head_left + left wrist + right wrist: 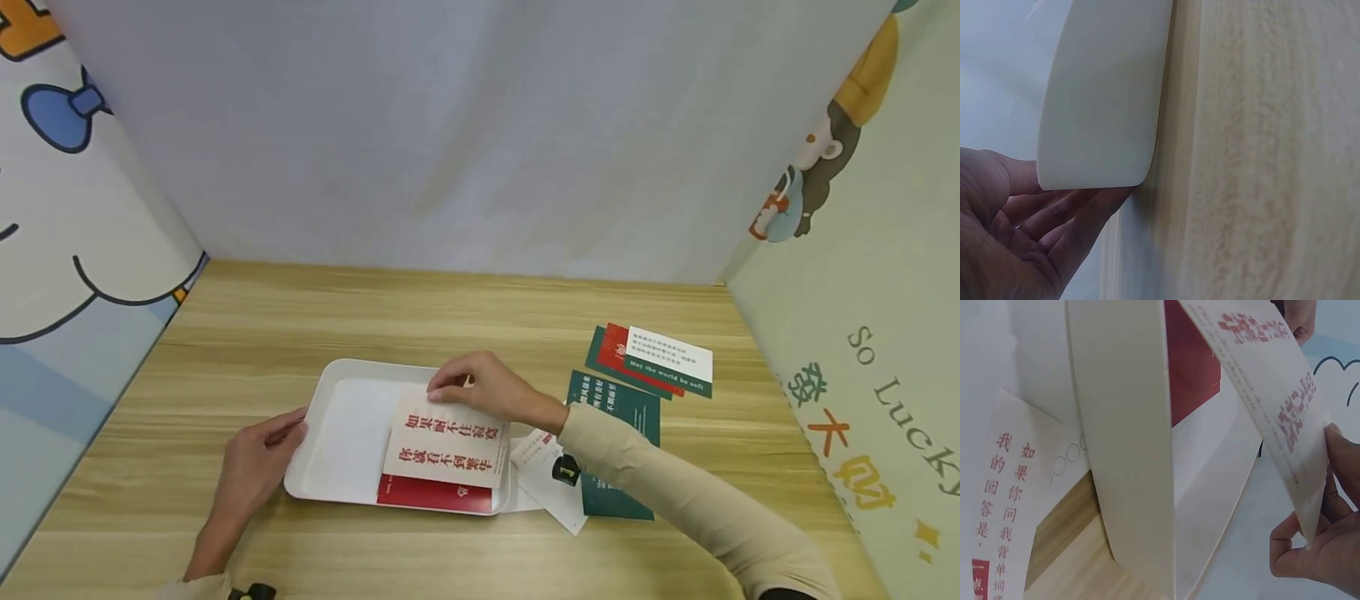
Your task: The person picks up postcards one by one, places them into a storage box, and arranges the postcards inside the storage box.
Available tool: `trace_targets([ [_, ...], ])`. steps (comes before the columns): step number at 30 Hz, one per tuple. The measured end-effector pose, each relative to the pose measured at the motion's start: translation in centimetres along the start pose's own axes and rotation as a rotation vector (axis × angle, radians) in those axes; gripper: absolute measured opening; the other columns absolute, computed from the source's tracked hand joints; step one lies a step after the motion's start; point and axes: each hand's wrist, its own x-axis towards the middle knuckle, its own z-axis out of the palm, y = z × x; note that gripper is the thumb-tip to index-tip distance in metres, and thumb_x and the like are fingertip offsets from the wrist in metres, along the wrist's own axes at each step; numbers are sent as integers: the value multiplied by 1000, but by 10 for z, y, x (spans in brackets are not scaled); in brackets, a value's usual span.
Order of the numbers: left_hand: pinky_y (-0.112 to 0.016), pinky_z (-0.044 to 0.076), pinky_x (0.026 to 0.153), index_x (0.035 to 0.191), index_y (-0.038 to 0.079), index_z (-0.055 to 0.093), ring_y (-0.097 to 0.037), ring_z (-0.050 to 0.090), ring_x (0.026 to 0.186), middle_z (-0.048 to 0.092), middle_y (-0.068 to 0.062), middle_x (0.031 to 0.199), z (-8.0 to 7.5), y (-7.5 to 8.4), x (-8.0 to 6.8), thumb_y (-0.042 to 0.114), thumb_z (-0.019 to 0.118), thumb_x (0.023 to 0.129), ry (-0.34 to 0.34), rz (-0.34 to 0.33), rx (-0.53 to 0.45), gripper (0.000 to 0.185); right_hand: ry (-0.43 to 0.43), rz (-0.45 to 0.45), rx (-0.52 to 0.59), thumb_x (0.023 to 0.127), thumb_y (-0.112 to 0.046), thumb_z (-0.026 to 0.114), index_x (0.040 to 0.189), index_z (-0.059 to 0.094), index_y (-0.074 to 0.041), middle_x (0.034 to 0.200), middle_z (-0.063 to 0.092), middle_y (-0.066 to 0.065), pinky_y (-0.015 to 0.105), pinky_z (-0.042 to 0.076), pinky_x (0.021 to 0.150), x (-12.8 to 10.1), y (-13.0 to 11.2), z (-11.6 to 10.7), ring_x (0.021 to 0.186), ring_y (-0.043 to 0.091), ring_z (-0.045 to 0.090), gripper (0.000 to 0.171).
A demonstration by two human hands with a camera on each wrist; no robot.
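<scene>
Evidently, the item under inspection is a pale card with red writing (pixel 447 442), located at the lower centre of the head view, over the right part of a white tray (pixel 352 433). The right hand (pixel 487 390) pinches it at its upper edge between thumb and fingers; the right wrist view shows the sheet at a slant. Whether its lower end touches anything is not clear. A red card (pixel 435 493) lies in the tray, partly covered from above. The left hand (pixel 255 462) grasps the tray's left end, thumb at the rim.

Handling assessment: the pale card is judged very light, thin and springy; it shows no marked sag. Its face is probably smooth enough to slide on another card, and its corners look liable to crease. A gentle pinch near the middle of an edge appears sound; hard squeezing is inadvisable. The tray seems rigid and light, its raised rim offering the surest hold.

Also noted: right of the tray, a white card (pixel 551 492) and a green card (pixel 622 496) lie flat on the worktop (pixel 255 333); such cards are probably best taken by a corner.
</scene>
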Motion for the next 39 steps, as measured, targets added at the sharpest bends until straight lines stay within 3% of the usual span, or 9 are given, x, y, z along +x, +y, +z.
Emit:
trace_targets([
  [18, -5, 44, 69, 135, -5, 67, -41, 70, 115, 69, -30, 127, 0, 1, -1, 12, 64, 105, 5, 1, -6, 35, -79, -3, -6, 97, -10, 75, 99, 81, -2, 94, 79, 7, 17, 48, 74, 5, 11, 33, 76, -4, 55, 10],
  [39, -6, 45, 69, 137, -4, 66, -40, 70, 115, 69, -29, 128, 0, 1, -2, 15, 63, 106, -6, -18, -7, 36, -104, 39, -103, 95, -16, 79, 94, 78, -7, 80, 71, -2, 17, 46, 70, 2, 19, 41, 71, 0, 53, 9],
])
